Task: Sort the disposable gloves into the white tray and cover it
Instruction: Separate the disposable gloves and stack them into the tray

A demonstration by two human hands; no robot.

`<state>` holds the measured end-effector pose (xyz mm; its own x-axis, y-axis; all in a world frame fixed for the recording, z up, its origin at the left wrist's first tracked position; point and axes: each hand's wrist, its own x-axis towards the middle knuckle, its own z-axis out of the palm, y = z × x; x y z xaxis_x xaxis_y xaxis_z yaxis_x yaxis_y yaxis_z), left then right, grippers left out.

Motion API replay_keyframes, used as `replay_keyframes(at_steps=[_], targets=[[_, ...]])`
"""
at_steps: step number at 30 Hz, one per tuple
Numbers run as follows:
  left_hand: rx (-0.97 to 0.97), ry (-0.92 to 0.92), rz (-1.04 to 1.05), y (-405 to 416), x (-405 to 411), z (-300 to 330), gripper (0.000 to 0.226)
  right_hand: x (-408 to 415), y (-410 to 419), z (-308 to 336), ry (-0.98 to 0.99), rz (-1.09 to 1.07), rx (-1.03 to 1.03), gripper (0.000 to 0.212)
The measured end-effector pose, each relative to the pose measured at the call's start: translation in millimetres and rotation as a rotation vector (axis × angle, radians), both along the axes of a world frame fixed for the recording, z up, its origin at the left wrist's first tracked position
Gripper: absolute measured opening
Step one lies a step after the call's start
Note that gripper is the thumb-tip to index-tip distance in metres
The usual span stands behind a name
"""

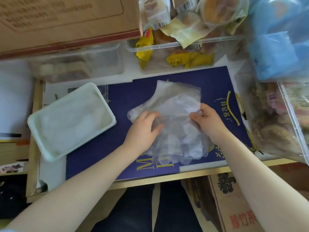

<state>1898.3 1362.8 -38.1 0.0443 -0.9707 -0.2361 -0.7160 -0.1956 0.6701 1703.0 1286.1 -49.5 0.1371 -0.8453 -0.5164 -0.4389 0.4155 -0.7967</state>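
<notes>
A pile of clear disposable gloves (177, 104) lies on a dark blue paper bag (130, 97) in the middle of the table. My left hand (143, 128) rests on the pile's left side, its fingers curled into the thin plastic. My right hand (205, 119) pinches the plastic at the pile's right edge. The white tray (33, 122) sits to the left, tilted, with pale plastic lying inside it. No cover is visible.
A cardboard box (66, 19) fills the back left. Clear bins (175, 47) with packaged snacks stand behind the blue bag, another clear bin (291, 118) on the right. A blue plastic bundle (280, 39) hangs at the upper right. Cardboard boxes (234, 206) stand below the table edge.
</notes>
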Motion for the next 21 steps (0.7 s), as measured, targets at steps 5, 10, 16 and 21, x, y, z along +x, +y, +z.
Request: replay_keyframes(at_steps=[5, 10, 16, 21], targets=[[0.013, -0.330, -0.294, 17, -15, -15, 0.048, 6, -1, -1, 0.162, 0.075, -0.046, 0.004], [0.042, -0.489, -0.191, 34, 8, -18, 0.073, 4, -4, -1, 0.283, 0.151, -0.092, 0.010], [0.119, -0.371, -0.173, 50, 16, 0, 0.087, 5, -6, 6, 0.184, 0.033, 0.034, 0.016], [-0.032, -0.289, -0.081, 7, 9, 11, 0.077, 8, -9, 11, 0.048, 0.032, 0.109, 0.019]])
